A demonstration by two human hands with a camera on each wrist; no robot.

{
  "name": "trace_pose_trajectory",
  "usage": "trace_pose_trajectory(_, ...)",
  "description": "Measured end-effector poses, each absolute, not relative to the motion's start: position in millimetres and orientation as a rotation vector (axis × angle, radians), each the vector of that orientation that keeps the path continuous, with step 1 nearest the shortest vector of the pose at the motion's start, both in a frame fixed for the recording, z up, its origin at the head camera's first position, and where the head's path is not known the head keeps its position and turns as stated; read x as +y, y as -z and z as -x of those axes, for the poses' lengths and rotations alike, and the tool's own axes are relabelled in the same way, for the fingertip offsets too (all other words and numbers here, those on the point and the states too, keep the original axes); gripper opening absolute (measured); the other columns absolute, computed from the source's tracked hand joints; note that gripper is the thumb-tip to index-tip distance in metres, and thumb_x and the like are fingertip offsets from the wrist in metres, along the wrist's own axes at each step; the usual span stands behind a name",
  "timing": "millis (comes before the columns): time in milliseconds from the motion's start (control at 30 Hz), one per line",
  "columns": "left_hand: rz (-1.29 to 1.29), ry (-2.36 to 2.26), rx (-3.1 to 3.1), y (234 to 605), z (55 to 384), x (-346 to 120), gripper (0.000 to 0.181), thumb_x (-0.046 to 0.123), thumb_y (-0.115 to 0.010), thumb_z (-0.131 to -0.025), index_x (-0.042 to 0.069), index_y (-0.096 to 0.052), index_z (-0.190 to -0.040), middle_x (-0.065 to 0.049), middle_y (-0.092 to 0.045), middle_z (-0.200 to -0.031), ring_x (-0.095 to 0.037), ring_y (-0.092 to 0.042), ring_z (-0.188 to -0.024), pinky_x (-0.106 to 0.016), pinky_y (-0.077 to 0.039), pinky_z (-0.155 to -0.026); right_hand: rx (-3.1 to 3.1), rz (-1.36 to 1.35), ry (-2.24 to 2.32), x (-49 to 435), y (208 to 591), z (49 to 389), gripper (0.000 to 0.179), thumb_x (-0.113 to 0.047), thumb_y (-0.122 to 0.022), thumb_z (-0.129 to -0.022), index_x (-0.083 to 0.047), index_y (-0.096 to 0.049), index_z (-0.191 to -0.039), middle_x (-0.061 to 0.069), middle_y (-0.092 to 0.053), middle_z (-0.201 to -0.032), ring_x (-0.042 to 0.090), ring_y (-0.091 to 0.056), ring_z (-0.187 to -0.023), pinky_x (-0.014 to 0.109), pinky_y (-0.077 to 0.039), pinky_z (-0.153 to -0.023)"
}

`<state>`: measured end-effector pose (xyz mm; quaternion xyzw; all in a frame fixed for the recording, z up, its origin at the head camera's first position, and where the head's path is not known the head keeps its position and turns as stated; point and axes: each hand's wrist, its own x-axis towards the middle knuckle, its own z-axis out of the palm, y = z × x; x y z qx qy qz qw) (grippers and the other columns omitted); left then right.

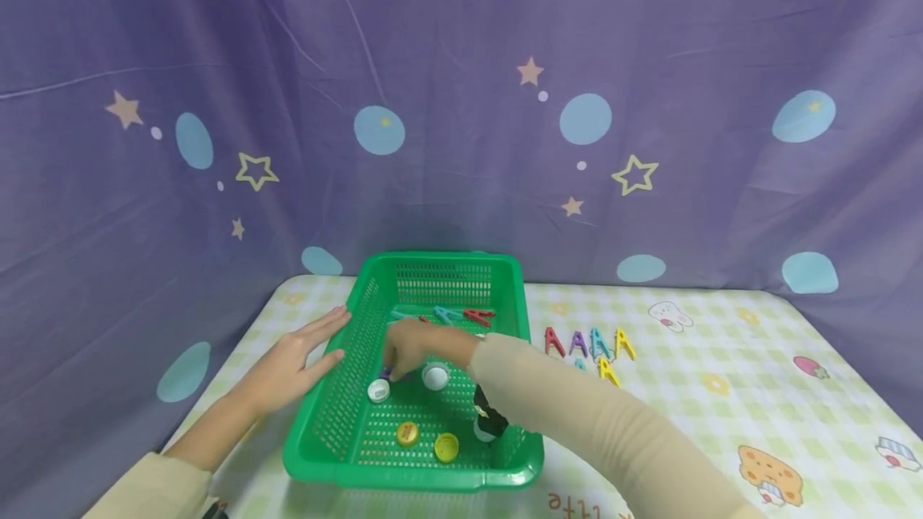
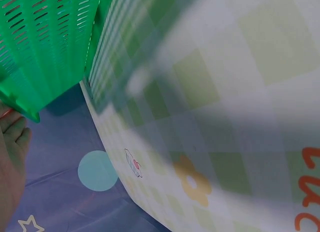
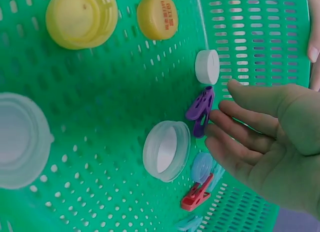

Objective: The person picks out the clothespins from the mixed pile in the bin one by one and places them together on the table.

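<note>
A green plastic basket [image 1: 404, 477] stands on the table. My left hand [image 1: 292, 367] rests against its left rim, fingers extended; the left wrist view catches only part of that hand [image 2: 12, 152]. Inside the basket, my right hand [image 1: 414, 347] reaches down toward a purple clothespin [image 3: 201, 111]. In the right wrist view the right hand's [image 3: 270, 132] thumb is apart from the fingers, and the fingertips are at the clothespin's side without a grip on it. A white bottle cap [image 3: 207, 67] lies just beside the clothespin.
A clear-rimmed cap [image 3: 167, 151], yellow caps [image 1: 447, 448], an orange-yellow cap [image 1: 407, 433] and a red clothespin [image 1: 479, 316] lie in the basket. Several clothespins, including a yellow one [image 1: 624, 343], sit in rows on the checked tablecloth [image 1: 692, 415] to the right. A purple curtain [image 1: 461, 199] hangs behind.
</note>
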<state>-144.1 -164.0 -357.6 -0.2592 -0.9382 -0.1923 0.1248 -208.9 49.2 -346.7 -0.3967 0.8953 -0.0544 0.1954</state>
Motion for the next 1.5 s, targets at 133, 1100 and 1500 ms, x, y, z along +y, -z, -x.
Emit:
trace_pose_trajectory(133,0.754,0.562,-2.735,356.7,144.1,-164.2,0.052,0.025,-0.057,-0.096,0.006,-0.045,-0.143,-0.017,-0.042,-0.151,-0.04,-0.044,-0.135,-0.058,-0.037,-0.107,2.492,1.098,0.179,54.0,346.3,207.8,0.024,-0.021,-0.072,-0.086,-0.016,-0.074,-0.11,-0.005,-0.075,-0.108,0.007,-0.068,-0.1,0.014,-0.054,-0.08)
trace_pose_trajectory(1100,0.763,0.569,-2.74,357.9,145.8,-163.3,0.052,0.025,-0.057,-0.096,0.005,-0.045,-0.143,-0.017,-0.041,-0.151,-0.041,-0.043,-0.135,-0.059,-0.036,-0.108,2.604,1.108,0.082,62.8,350.1,206.9,0.008,-0.021,-0.081,-0.077,-0.017,-0.079,-0.084,-0.008,-0.076,-0.082,0.003,-0.063,-0.073,0.01,-0.048,-0.063)
trace_pose_trajectory(1500,0.756,0.563,-2.723,359.7,145.6,-163.8,0.052,0.026,-0.058,-0.096,0.006,-0.046,-0.143,-0.017,-0.043,-0.15,-0.041,-0.045,-0.134,-0.059,-0.037,-0.106,2.549,1.124,0.33,75.1,320.4,205.8,0.01,-0.021,-0.077,-0.081,-0.017,-0.079,-0.09,-0.009,-0.075,-0.081,0.0,-0.063,-0.078,0.01,-0.048,-0.066)
